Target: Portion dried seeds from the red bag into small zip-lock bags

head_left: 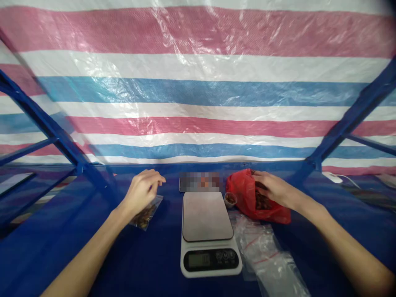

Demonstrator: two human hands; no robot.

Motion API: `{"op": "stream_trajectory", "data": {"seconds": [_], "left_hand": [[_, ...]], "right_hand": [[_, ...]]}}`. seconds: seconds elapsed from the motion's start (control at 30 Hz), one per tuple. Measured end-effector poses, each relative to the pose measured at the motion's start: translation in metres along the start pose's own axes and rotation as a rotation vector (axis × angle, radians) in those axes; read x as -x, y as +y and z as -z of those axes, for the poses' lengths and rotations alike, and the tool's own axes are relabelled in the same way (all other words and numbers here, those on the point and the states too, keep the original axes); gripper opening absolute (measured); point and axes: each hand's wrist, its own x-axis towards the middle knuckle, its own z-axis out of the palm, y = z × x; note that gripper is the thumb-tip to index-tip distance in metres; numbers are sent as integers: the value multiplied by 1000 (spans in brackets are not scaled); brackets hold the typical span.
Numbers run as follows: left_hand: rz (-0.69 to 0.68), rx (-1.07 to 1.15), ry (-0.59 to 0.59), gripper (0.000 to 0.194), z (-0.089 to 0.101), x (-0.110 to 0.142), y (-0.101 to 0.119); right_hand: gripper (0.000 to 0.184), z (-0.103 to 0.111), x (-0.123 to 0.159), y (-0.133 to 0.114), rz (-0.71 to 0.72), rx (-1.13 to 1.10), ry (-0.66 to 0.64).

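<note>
My left hand [144,186] hovers over a small clear zip bag [144,216] with brown pieces inside. Its fingers are loosely bent, thumb apart, and nothing shows between them. At the mouth of a red plastic bag [243,194], my right hand [269,187] reaches in among brown dried pieces [262,201]. Its fingertips are partly hidden there, so I cannot make out whether they grip anything. Touching the red bag's left side is a small clear cup [230,199] with some brown bits. A white kitchen scale [208,216] stands between my hands, its steel plate bare.
Several flat clear zip bags [262,251] lie right of the scale. Behind the scale is a flat rectangular object [199,182], its surface blurred out. Blue metal posts [349,111] flank the blue table [139,264]. A striped sheet [198,95] hangs behind; a white plug-like device [332,177] sits far right.
</note>
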Motion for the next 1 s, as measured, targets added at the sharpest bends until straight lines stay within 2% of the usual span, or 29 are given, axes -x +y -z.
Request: {"op": "stream_trajectory", "data": {"seconds": [0.07,0.13,0.3,0.43,0.6,0.73,0.87,1.0], "left_hand": [[-78,-98,-61,36,-14,16,-7],[-118,-133,-78,35,-20,24,-11],[-131,-131,-28,34,-18,25,-11],[-126,-128,0,35,-15,24,-12],[-106,-104,0,34,-12,24,-15],[-95,-86,-7,34,-13,25,-16],[-93,-74,-15,34,-15,26,-16],[-108,-72,-42,35,-18,25,-15]], "right_hand": [[45,0,0,1,11,-28,-3],[43,2,-1,1,6,-35,-20],[38,12,-5,-8,17,-27,-47],[29,21,-6,-13,25,-12,11],[22,29,-3,-3,25,-93,140],[21,44,-1,-4,30,-23,209],[20,60,-3,-32,34,-2,261],[21,51,-12,-84,118,-48,268]]}}
